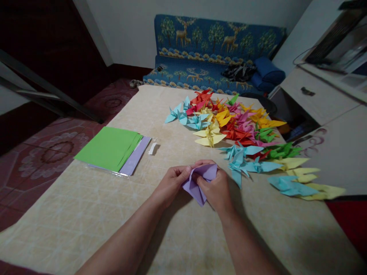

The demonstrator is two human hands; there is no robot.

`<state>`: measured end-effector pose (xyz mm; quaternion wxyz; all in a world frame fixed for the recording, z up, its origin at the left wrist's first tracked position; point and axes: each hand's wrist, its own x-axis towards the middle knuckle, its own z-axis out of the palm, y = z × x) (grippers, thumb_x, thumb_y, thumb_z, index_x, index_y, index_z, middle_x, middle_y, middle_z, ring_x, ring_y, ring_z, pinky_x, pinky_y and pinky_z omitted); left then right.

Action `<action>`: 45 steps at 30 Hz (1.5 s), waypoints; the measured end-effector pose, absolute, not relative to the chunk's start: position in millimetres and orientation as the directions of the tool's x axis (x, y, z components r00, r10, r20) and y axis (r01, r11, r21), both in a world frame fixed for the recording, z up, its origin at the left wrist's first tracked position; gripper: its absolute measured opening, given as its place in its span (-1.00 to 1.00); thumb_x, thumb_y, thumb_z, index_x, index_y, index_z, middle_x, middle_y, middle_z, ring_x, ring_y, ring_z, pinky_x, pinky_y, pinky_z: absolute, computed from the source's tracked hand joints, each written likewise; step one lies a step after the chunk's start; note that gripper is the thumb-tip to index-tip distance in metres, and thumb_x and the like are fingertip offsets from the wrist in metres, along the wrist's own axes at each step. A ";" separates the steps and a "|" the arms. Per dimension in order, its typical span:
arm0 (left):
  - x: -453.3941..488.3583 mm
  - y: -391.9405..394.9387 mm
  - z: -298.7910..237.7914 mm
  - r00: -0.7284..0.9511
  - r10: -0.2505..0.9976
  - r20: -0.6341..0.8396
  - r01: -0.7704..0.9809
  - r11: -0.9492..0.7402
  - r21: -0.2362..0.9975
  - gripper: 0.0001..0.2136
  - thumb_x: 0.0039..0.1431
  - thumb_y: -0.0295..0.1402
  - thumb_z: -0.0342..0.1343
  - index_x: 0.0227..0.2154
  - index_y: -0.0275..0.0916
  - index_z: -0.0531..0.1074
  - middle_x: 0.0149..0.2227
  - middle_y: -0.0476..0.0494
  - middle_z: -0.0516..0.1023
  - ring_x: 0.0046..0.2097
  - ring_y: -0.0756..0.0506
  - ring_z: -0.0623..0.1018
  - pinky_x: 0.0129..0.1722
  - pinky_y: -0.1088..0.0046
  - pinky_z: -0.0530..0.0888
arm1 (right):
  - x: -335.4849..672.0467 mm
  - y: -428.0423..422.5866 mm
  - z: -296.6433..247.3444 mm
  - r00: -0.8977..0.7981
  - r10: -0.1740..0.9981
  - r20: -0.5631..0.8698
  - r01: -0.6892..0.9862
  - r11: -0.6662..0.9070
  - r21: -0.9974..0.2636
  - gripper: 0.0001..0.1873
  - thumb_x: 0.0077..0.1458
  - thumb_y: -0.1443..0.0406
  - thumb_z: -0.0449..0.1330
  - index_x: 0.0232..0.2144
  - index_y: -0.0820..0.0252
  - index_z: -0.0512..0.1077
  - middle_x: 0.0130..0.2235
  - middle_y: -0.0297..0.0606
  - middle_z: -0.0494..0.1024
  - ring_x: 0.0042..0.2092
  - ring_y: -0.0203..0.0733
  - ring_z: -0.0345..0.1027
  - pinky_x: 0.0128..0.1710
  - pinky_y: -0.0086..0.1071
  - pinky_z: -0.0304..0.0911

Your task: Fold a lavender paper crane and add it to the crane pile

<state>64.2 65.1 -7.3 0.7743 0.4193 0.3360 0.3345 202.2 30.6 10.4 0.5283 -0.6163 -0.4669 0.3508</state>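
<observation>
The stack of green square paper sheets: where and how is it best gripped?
Probably pinch the green square paper sheets at their right edge, coming from the right: they lie flat, and there their edges stagger above purple paper.

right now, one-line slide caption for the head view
Left hand and right hand hold folded purple paper, with multicolored paper cranes and green sheets on the table.

The pale table [86, 214] bears stacked paper [109, 149], a white scrap [152, 149] — and colourful folded cranes [236, 134].
</observation>
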 end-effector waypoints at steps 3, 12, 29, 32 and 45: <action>64.2 64.9 -8.3 0.558 0.795 -0.238 -0.225 0.420 0.879 -0.53 0.11 -0.01 0.18 -0.17 -0.37 0.59 -0.53 -0.06 0.43 -0.51 0.05 0.29 -0.45 0.53 0.19 | 202.3 30.4 9.9 0.323 0.945 0.047 0.211 -0.024 -0.977 -0.78 -0.12 0.33 0.28 -0.33 0.00 0.45 -0.35 -0.31 0.61 -0.32 -0.07 0.53 -0.37 -0.28 0.44; 66.8 63.0 -3.4 0.565 0.792 -0.232 -0.224 0.418 0.880 -0.61 0.09 -0.08 0.24 -0.25 -0.37 0.62 -0.48 -0.12 0.52 -0.48 0.03 0.37 -0.43 0.52 0.25 | 203.4 28.9 4.5 0.352 0.934 0.067 0.316 -0.052 -0.947 -0.77 -0.15 0.38 0.22 -0.35 0.02 0.45 -0.37 -0.29 0.59 -0.35 -0.06 0.51 -0.41 -0.30 0.41; 67.1 60.9 6.6 0.574 0.802 -0.165 -0.128 0.287 0.949 -0.58 0.01 -0.17 0.32 -0.14 -0.38 0.60 -0.34 -0.20 0.57 -0.34 -0.07 0.45 -0.31 0.43 0.33 | 209.1 27.1 -10.8 0.355 0.921 0.161 0.469 -0.026 -0.883 -0.63 -0.28 0.46 0.19 -0.35 -0.03 0.48 -0.41 -0.29 0.61 -0.38 -0.03 0.49 -0.45 -0.28 0.36; 67.1 61.3 5.3 0.565 0.809 -0.162 -0.121 0.275 0.954 -0.58 0.01 -0.16 0.31 -0.14 -0.37 0.60 -0.32 -0.22 0.58 -0.31 -0.10 0.47 -0.27 0.41 0.35 | 208.7 27.3 -11.6 0.351 0.923 0.158 0.445 -0.015 -0.896 -0.60 -0.29 0.48 0.17 -0.35 -0.04 0.47 -0.41 -0.29 0.61 -0.37 -0.02 0.49 -0.43 -0.27 0.37; 62.4 62.6 4.3 0.608 0.789 -0.088 -0.077 0.169 0.983 -0.64 0.19 -0.12 0.13 -0.17 -0.32 0.59 -0.34 -0.16 0.47 -0.29 -0.09 0.39 -0.27 0.43 0.28 | 205.8 31.0 3.0 0.302 0.949 0.092 0.291 0.000 -0.957 -0.84 -0.11 0.38 0.20 -0.50 -0.03 0.49 -0.27 -0.32 0.55 -0.24 -0.09 0.48 -0.27 -0.28 0.39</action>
